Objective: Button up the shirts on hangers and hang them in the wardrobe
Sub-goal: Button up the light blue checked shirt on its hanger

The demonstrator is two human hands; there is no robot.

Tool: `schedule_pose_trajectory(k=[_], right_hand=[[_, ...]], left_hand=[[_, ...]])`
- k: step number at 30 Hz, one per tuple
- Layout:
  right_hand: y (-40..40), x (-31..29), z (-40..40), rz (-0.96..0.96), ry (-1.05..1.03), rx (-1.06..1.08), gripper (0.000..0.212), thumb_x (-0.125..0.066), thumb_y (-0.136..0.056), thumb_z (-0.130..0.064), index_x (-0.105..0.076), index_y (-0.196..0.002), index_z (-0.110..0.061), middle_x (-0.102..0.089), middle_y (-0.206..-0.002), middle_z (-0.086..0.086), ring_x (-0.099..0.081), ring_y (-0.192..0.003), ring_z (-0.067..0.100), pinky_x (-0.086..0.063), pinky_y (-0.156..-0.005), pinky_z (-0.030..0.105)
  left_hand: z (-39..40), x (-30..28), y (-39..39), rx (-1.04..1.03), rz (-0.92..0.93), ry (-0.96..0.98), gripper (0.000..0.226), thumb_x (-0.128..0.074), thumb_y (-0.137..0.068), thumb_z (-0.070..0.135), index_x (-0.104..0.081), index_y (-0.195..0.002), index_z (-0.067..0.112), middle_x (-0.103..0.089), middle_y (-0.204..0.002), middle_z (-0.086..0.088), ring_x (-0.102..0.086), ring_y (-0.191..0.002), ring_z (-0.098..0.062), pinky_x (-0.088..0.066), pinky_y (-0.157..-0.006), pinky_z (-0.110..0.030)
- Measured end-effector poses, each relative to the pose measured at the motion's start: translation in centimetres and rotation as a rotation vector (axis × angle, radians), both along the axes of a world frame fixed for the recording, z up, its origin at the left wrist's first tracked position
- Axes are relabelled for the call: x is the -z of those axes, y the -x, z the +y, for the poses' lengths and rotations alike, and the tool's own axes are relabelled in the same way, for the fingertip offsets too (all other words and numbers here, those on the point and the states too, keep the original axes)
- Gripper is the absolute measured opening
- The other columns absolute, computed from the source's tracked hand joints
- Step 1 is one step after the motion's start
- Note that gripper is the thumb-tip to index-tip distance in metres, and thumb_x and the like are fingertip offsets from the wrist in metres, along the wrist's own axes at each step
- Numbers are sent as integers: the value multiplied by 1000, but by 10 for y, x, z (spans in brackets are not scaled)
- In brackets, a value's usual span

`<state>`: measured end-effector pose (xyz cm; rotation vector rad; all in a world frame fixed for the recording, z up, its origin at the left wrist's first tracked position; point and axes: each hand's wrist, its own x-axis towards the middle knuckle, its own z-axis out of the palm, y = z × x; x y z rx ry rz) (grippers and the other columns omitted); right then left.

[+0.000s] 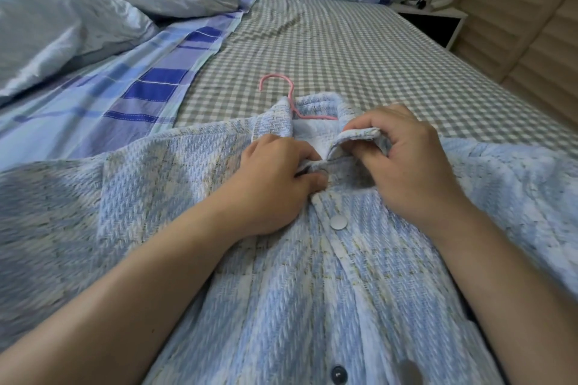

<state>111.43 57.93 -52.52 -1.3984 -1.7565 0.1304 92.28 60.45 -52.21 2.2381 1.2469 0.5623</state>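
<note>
Here | left hand (pixel 278 178), right hand (pixel 403 162) pinch shirt (pixel 312 291) plackets | hanger (pixel 283 94) at collar

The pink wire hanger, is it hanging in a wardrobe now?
No, the pink wire hanger lies inside the light blue woven shirt on the checked bed sheet.

Checked sheet (pixel 359 50) lies open beyond the hanger (pixel 281 94); duvet (pixel 78 25) crowds the left

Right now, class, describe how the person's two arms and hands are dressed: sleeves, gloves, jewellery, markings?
Both forearms are bare as far as the frame shows, with no sleeves or cuffs visible. The left hand and right hand wear no gloves. No watch, bracelet or ring shows, and no markings can be seen.
</note>
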Motion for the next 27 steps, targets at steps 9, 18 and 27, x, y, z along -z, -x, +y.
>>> schedule_pose_trajectory(k=[9, 18, 27], right_hand=[[4, -6, -5, 225, 139, -53, 21, -69, -95, -19, -68, -109, -34, -61, -93, -13, -63, -86, -3, -46, -71, 8], [-49, -25, -11, 91, 161, -9, 44, -74, -81, 12, -75, -77, -33, -61, -104, -10, -60, -107, 15, -45, -96, 24], [-39, -21, -6, 528, 565, 95, 24, -67, -96, -32, -68, -120, -35, -77, -94, -3, -71, -82, 10, -54, -75, 31]], left_hand=[[-1, -2, 3, -62, -129, 45, 18, -79, -85, 43, -73, -97, 31, -69, -82, 10, -63, -81, -7, -42, -69, -26], [31, -4, 42, -115, 63, -277, 25, -76, -86, 30, -58, -102, 35, -46, -126, 1, -41, -121, -25, -34, -104, -39], [22, 6, 24, -67, 36, -637, 36, -75, -81, 21, -40, -72, 19, -45, -66, 4, -42, -59, -25, -35, -49, -36]])
